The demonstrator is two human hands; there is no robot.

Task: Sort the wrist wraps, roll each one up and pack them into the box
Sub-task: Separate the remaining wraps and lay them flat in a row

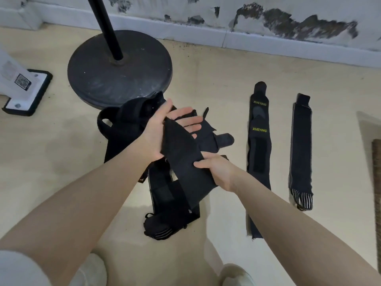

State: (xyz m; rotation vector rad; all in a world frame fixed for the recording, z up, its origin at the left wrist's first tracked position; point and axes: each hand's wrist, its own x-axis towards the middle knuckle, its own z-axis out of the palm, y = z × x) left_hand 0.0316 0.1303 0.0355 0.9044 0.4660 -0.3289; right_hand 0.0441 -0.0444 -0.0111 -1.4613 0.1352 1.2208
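I hold a black wrist wrap point(181, 149) above a heap of black wraps point(165, 193) on the floor. My left hand point(165, 129) lies under the wrap's upper end, palm up, fingers straight. My right hand point(214, 168) grips the wrap lower down, thumb across its top. Two wraps lie flat and straight on the floor to the right: one printed XUEYING point(258, 145) and one with a striped end point(301, 153). No box is plainly in view.
A round black stand base point(119, 69) with its pole stands behind the heap. A white device with a black-edged foot point(26, 89) sits at the far left. The wall's skirting runs along the back. My shoes point(237, 275) show at the bottom edge.
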